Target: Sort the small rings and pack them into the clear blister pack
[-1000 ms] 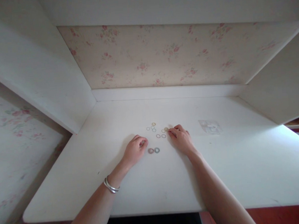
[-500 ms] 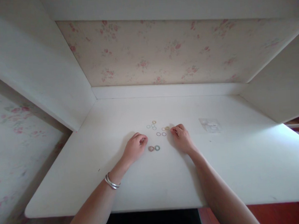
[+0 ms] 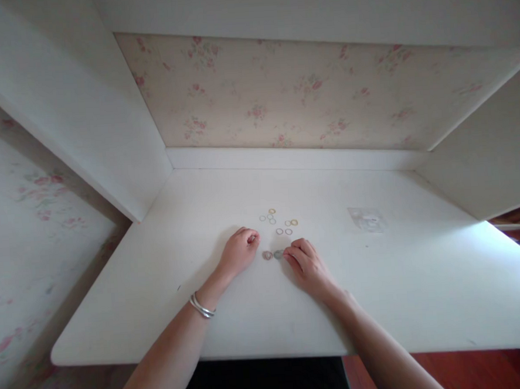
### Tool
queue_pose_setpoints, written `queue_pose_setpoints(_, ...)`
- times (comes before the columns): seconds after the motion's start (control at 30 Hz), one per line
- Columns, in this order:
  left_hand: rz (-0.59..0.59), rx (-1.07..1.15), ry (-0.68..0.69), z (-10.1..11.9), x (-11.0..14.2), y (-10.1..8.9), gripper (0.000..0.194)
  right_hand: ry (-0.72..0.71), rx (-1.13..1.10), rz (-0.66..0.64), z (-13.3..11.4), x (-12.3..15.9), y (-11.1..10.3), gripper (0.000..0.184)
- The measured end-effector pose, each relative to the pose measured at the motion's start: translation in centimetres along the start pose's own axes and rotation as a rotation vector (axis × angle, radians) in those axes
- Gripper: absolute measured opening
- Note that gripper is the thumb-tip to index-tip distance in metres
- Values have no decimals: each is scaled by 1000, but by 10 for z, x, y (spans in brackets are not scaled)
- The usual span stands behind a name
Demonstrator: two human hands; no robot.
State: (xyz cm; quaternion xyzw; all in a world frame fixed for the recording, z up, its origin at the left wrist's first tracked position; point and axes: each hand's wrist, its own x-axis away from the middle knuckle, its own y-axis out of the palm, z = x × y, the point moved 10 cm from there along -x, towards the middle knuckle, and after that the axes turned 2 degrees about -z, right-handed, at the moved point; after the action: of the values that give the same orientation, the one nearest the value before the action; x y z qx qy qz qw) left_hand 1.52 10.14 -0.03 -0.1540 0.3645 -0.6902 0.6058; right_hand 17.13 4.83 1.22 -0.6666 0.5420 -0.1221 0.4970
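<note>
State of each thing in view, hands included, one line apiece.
Person's left hand: fingers curled inward, contents hidden
Person's right hand: fingertips at the grey-green ring, grip unclear
Thick grey-green ring: flat, partly covered
Reddish-brown rings: clustered, flat
Yellow rings: flat, apart
Thin dark rings: flat, side by side
Clear plastic bag: flat, seal unclear
Silver metal bangles: worn on left wrist

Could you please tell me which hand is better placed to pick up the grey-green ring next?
Probably the right hand: its fingertips are right at the grey-green ring. The left hand is farther off, and the reddish ring lies on that side.
</note>
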Motion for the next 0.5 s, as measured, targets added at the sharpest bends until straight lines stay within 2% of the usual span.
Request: queue_pose_setpoints(0.5,-36,2,-24,-3,-1,3,18,-42,111,-100,-7,-5,16,22)
